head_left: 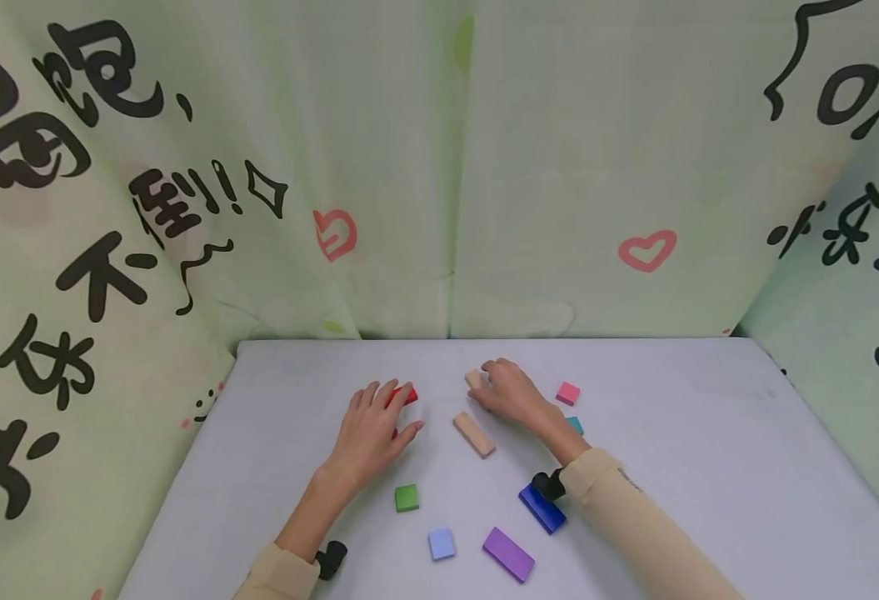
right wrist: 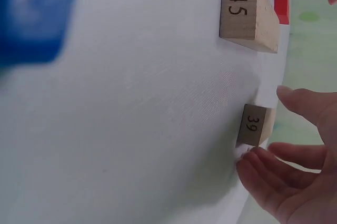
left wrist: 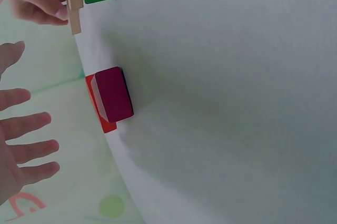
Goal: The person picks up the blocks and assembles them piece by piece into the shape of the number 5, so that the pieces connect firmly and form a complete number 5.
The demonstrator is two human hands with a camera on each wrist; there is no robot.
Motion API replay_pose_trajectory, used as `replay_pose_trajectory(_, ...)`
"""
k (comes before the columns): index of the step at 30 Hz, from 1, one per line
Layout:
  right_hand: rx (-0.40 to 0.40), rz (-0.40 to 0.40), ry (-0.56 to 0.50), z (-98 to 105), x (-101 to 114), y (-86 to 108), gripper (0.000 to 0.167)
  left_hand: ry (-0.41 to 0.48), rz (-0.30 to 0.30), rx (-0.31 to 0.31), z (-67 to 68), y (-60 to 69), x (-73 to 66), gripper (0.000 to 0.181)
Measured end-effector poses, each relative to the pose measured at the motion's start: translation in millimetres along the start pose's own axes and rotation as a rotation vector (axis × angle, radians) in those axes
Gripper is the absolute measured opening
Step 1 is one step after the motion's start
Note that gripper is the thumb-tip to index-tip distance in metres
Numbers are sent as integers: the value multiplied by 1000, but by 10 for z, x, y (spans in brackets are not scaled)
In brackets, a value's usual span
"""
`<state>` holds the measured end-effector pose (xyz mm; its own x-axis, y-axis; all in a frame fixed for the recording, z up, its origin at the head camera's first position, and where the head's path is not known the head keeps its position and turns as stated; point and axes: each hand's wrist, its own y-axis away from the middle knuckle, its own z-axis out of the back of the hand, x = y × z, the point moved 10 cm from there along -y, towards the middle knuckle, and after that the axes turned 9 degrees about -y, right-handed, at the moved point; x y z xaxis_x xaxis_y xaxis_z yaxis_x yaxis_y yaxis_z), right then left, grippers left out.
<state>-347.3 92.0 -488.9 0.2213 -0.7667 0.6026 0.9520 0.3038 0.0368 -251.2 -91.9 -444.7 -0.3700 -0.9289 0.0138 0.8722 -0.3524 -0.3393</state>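
My left hand (head_left: 372,425) hovers over the left side of the table, its fingers spread. A red block (head_left: 412,395) shows past its fingertips. In the left wrist view a dark red block (left wrist: 115,95) lies in front of that red block, apart from the fingers. Farther right, my right hand (head_left: 510,392) is at a small wooden block (head_left: 475,379) marked 39. The right wrist view shows the fingers close by that block (right wrist: 253,124) and the thumb standing off from it; contact is unclear. A longer wooden block (head_left: 474,435), marked 45, lies between the hands.
Nearer on the white table (head_left: 671,400) lie a green block (head_left: 407,497), a light blue block (head_left: 441,544), a purple block (head_left: 509,554) and a blue block (head_left: 542,510). A pink block (head_left: 568,393) and partly covered teal block (head_left: 576,424) sit by the right forearm. Curtains surround the table.
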Motion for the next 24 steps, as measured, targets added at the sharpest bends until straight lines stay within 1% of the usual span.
replay_pose_trajectory(4, -6, -35, 29, -37, 9, -64, 47, -18, 1, 16, -26, -5, -7, 55)
replay_pose_trajectory(7, -15, -56, 53, -32, 18, -79, 40, -21, 13, 38, -44, -30, -6, 55)
replay_pose_trajectory(13, -25, -41, 64, -17, 43, -87, 31, -26, 45, 69, -86, -92, 21, 55)
replay_pose_trajectory(19, -2, -30, 85, -42, 43, -94, 25, -21, 44, 92, -144, -132, 23, 55)
replay_pose_trajectory(24, -5, -12, 125, -32, 60, -88, 18, -2, 51, 110, -195, -194, 42, 52)
